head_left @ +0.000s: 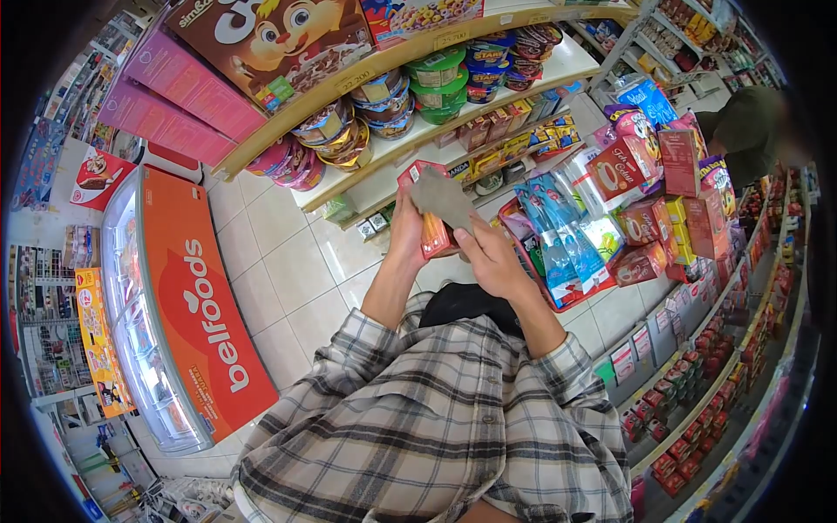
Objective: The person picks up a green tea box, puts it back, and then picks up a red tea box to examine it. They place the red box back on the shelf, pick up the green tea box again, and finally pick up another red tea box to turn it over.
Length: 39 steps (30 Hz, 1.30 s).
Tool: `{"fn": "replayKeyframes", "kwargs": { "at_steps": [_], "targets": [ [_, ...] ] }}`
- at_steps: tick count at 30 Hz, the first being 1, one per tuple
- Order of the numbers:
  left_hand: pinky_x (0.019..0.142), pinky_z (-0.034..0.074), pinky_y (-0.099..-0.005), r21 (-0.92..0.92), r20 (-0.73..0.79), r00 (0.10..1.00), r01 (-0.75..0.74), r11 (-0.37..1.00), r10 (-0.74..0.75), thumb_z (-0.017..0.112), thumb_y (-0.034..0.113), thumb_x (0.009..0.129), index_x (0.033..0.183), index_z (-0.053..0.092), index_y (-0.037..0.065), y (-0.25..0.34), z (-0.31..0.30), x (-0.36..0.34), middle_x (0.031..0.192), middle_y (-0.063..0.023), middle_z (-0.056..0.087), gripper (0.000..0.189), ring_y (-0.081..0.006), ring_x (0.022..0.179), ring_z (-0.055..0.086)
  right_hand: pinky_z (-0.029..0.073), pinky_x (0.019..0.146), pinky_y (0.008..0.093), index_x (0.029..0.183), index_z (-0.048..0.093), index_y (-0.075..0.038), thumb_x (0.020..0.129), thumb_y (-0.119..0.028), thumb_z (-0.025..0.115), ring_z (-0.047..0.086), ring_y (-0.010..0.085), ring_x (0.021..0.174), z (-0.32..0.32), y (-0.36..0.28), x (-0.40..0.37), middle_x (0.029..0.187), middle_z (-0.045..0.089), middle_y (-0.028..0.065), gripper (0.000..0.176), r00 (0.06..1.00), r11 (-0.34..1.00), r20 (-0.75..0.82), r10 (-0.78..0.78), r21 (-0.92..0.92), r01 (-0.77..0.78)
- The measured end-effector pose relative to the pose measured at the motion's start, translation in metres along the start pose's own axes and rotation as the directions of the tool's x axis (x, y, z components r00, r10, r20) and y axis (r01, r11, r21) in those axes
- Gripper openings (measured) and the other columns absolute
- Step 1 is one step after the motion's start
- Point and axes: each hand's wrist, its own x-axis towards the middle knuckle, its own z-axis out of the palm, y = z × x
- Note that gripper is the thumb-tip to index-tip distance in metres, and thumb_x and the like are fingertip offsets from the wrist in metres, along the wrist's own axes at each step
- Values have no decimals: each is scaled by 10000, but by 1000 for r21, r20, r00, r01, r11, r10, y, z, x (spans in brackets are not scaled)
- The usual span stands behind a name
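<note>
Held in front of my body is a red and orange box (433,237). My left hand (406,228) grips it along its left side. A flat grey piece (443,199) lies across the upper face of the box; what it is I cannot tell. My right hand (495,259) is closed on the lower right end of this grey piece, thumb on top. To the right of my right hand stands a red-edged basket (558,301) heaped with blue packets (558,235), red boxes and other packs.
Shelves with cup packs (438,78) and cereal boxes (279,44) run along the top. A red freezer (209,305) stands at the left. Shelves of small red packs (689,449) curve along the right. A person in dark clothing (750,131) is at the upper right.
</note>
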Motion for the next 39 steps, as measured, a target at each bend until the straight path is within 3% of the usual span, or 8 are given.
{"fn": "replayKeyframes", "kwargs": {
  "at_steps": [5, 8, 12, 16, 22, 26, 33, 39],
  "targets": [
    [829, 539, -400, -18, -32, 999, 16, 1000, -16, 339, 542, 957, 1260, 453, 65, -7, -15, 19, 1151, -129, 583, 576, -269, 1002, 618, 393, 961, 379, 1148, 566, 43, 971, -205, 423, 543, 365, 1106, -9, -7, -27, 1150, 589, 229, 336, 983, 969, -2, 182, 168, -179],
    [787, 551, -384, 70, -112, 987, -107, 992, 114, 358, 568, 942, 1252, 449, 93, -10, -1, 15, 1095, -101, 600, 574, -241, 954, 631, 418, 893, 333, 1130, 582, 47, 983, -216, 418, 578, 251, 1063, -19, 10, -48, 1143, 612, 174, 343, 900, 796, 57, 432, 446, -410],
    [741, 550, -349, 9, -225, 945, -244, 970, 239, 409, 503, 955, 1232, 441, 113, -8, 12, 12, 1039, -59, 598, 479, -183, 886, 630, 389, 961, 319, 1184, 562, 29, 968, -249, 456, 551, 203, 1099, -20, 13, -54, 1188, 592, 111, 367, 819, 398, -200, 537, 917, -37],
    [756, 526, -311, 57, -186, 852, -488, 871, 489, 559, 344, 930, 1204, 447, 92, -21, 37, 1, 1026, -34, 590, 389, -136, 870, 614, 301, 1073, 387, 1311, 433, 3, 972, -298, 415, 448, 244, 1246, -10, 25, -41, 1328, 500, 111, 454, 704, 260, -246, 666, 962, 90],
    [845, 468, -295, 339, 13, 730, -647, 683, 684, 775, 52, 729, 1252, 309, 29, -49, 66, -13, 1048, -67, 548, 701, -140, 940, 566, 276, 1093, 367, 1306, 428, -20, 1006, -291, 298, 435, 231, 1260, -2, 16, -6, 1342, 486, 107, 424, 817, -8, -112, 565, 990, 140],
    [864, 467, -309, 432, 66, 715, -649, 626, 696, 807, 43, 677, 1267, 246, 16, -54, 61, -3, 1099, -101, 507, 814, -163, 957, 562, 268, 1098, 373, 1313, 418, -23, 1006, -297, 286, 431, 229, 1266, -9, -13, -2, 1329, 501, 103, 432, 693, 40, -86, 716, 996, 82],
    [877, 448, -301, 420, 119, 608, -747, 515, 785, 743, 73, 741, 1222, 334, 0, -33, 41, 22, 1090, -90, 511, 635, -172, 965, 551, 306, 1077, 387, 1313, 421, -24, 987, -306, 359, 461, 236, 1243, -17, -15, -21, 1321, 507, 104, 435, 807, -53, 4, 590, 998, 34],
    [794, 492, -297, 4, -50, 827, -560, 828, 560, 564, 226, 870, 1166, 422, 22, -4, 25, 13, 1004, -87, 559, 386, -168, 879, 595, 320, 1066, 410, 1326, 419, -34, 973, -303, 410, 451, 258, 1253, -33, -32, -43, 1324, 508, 107, 443, 823, 32, -78, 562, 997, 73]
  ]
}}
